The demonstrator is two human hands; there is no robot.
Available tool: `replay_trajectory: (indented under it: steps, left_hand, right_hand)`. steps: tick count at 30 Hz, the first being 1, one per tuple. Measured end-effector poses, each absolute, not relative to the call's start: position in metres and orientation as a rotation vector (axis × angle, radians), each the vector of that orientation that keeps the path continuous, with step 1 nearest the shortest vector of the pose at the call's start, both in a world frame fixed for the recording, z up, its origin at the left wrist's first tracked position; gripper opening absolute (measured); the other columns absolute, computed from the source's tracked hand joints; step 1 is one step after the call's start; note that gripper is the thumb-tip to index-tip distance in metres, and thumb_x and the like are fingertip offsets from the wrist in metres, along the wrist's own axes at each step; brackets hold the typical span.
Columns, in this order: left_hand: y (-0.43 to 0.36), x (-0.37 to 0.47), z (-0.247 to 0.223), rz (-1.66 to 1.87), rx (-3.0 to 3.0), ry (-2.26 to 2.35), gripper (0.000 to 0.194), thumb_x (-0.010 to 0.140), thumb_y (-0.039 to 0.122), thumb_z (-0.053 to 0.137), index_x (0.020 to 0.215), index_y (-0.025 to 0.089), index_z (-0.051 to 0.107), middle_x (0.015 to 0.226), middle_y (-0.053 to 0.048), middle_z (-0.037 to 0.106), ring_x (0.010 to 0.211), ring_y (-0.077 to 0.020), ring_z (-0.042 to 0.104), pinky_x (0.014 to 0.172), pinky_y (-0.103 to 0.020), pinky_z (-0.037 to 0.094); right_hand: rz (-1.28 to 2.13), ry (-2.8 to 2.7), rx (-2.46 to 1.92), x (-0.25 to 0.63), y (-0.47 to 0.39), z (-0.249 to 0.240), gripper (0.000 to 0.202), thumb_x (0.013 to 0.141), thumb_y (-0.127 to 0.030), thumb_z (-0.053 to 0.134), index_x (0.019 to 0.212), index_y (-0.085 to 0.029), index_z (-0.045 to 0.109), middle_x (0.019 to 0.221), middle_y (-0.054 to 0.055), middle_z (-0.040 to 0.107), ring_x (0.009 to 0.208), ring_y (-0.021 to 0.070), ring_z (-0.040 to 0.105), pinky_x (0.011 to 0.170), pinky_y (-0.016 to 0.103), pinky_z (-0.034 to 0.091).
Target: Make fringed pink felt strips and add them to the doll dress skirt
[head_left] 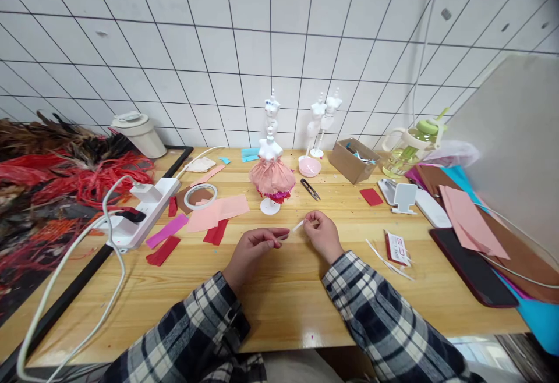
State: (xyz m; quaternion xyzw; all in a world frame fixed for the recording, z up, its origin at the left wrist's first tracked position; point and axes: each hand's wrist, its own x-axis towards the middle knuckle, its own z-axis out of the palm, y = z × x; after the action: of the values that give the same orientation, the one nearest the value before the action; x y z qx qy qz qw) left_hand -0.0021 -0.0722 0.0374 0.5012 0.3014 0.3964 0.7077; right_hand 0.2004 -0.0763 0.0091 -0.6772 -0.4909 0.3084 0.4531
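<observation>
Over the middle of the wooden table, my right hand (322,233) pinches a short, narrow white strip (297,226). The strip points left toward the fingertips of my left hand (258,249). That hand is closed in a pinch, with something too small to name at its tips. Just beyond them stands a small white mannequin (270,149) on a round base, wearing a peach ruffled skirt (272,177) with red and magenta layers below. Dark thread snips (310,190) lie behind my right hand.
Left of my hands are a tape roll (201,197), peach paper pieces (218,212), red pieces (163,251) and a white power strip (151,211) with cables. To the right lie white strips (388,261), a small packet (396,248), a phone (471,266) and a cardboard box (353,162).
</observation>
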Motion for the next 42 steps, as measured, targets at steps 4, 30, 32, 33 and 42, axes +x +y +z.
replay_trajectory:
  steps: [4, 30, 32, 33, 42]
  left_hand:
    - [-0.073, -0.001, 0.037, 0.812, 0.79, 0.561, 0.007, 0.069, 0.018, 0.069, 0.065, 0.013, 0.066, 0.1, -0.01, 0.073, 0.091, -0.0193, 0.068, 0.08, -0.026, 0.05]
    - [-0.073, 0.002, 0.037, 0.822, 0.531, 0.557, 0.008, 0.072, 0.013, 0.058, 0.065, 0.015, 0.057, 0.099, -0.009, 0.073, 0.095, -0.0169, 0.068, 0.094, -0.027, 0.048]
    - [-0.074, 0.002, 0.036, 0.806, 0.562, 0.554, 0.008, 0.072, 0.014, 0.06, 0.065, 0.015, 0.057, 0.099, -0.009, 0.073, 0.098, -0.0179, 0.067, 0.096, -0.028, 0.047]
    - [-0.073, 0.002, 0.036, 0.797, 0.589, 0.557, 0.009, 0.072, 0.015, 0.06, 0.064, 0.015, 0.057, 0.101, -0.01, 0.072, 0.101, -0.0192, 0.066, 0.097, -0.029, 0.046]
    - [-0.061, -0.008, 0.043, 0.941, 0.759, 0.733, 0.01, 0.07, 0.016, 0.064, 0.065, 0.015, 0.055, 0.11, -0.01, 0.069, 0.104, -0.0199, 0.064, 0.096, -0.032, 0.045]
  right_hand:
    - [0.794, -1.204, -1.629, 0.205, -0.074, 0.005, 0.018, 0.075, -0.037, 0.055, 0.077, -0.019, 0.058, 0.063, -0.001, 0.064, 0.04, 0.0093, 0.045, 0.041, 0.021, 0.035]
    - [0.317, -1.675, -1.218, 0.18, -0.1, 0.027, 0.013, 0.086, -0.029, 0.061, 0.095, -0.025, 0.07, 0.096, 0.004, 0.069, 0.089, 0.0162, 0.063, 0.082, 0.031, 0.051]
    - [0.296, -1.697, -1.224, 0.182, -0.099, 0.026, 0.011, 0.086, -0.027, 0.06, 0.09, -0.025, 0.07, 0.096, 0.004, 0.068, 0.09, 0.0167, 0.062, 0.083, 0.032, 0.051]
    - [0.287, -1.718, -1.235, 0.184, -0.099, 0.026, 0.01, 0.087, -0.026, 0.059, 0.089, -0.024, 0.069, 0.097, 0.005, 0.067, 0.091, 0.0171, 0.062, 0.084, 0.033, 0.051]
    - [0.223, -1.748, -1.324, 0.196, -0.1, 0.034, 0.018, 0.093, -0.022, 0.044, 0.099, -0.021, 0.061, 0.102, 0.009, 0.063, 0.095, 0.0184, 0.059, 0.082, 0.032, 0.05]
